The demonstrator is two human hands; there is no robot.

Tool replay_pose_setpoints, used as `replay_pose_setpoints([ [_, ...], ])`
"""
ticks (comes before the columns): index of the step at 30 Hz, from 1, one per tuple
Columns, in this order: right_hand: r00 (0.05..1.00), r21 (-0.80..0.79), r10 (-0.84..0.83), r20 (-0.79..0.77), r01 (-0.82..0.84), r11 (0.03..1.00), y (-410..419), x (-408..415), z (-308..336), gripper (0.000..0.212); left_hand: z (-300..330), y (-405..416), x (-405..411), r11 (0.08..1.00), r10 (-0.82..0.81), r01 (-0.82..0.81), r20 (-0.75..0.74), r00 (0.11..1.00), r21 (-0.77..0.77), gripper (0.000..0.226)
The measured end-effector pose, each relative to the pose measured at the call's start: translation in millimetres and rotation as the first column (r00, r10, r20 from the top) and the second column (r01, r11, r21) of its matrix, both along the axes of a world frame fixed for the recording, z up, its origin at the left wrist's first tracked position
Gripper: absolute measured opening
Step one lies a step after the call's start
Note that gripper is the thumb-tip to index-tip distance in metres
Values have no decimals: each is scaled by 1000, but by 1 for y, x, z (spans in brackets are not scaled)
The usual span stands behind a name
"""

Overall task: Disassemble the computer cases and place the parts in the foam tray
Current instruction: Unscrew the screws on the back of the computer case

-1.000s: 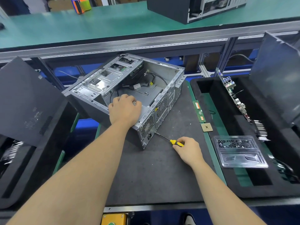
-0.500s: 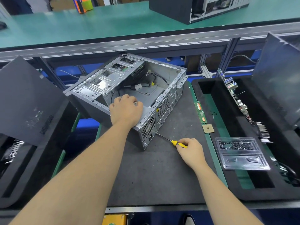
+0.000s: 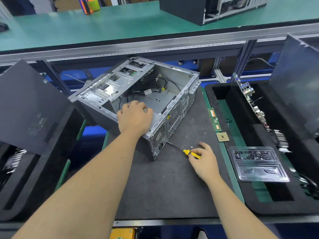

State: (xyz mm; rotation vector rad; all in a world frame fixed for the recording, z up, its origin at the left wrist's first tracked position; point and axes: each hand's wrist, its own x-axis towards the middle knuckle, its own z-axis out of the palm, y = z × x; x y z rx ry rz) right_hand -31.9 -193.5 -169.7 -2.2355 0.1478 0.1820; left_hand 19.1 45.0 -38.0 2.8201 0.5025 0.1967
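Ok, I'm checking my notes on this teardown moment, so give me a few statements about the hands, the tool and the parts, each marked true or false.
1. The right hand holds a yellow-handled screwdriver whose tip is at the rear corner of the open computer case. True.
2. The left hand lies flat on the dark mat. False: it rests curled on the case's near edge.
3. A memory stick and a square processor chip lie to the right of the case. True.
4. The case's side panel is on. False: its interior and cables show.
5. A clear plastic tray rests on the right foam tray. True.
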Motion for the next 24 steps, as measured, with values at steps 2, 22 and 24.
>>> replay_pose_setpoints([
  [2,1000,-4,2,12,-2,1000,-1,-1,-2,13,0,0,0,1000,-2,2,-1,1000,4,38],
  [22,998,108,4,-69,4,994,-6,11,2,15,-1,1,1,1000,-5,5,-11,1000,16,39],
  [24,982,304,-119,-144,159,939,-6,12,-1,16,-1,1,1,1000,-5,5,-12,1000,14,39],
])
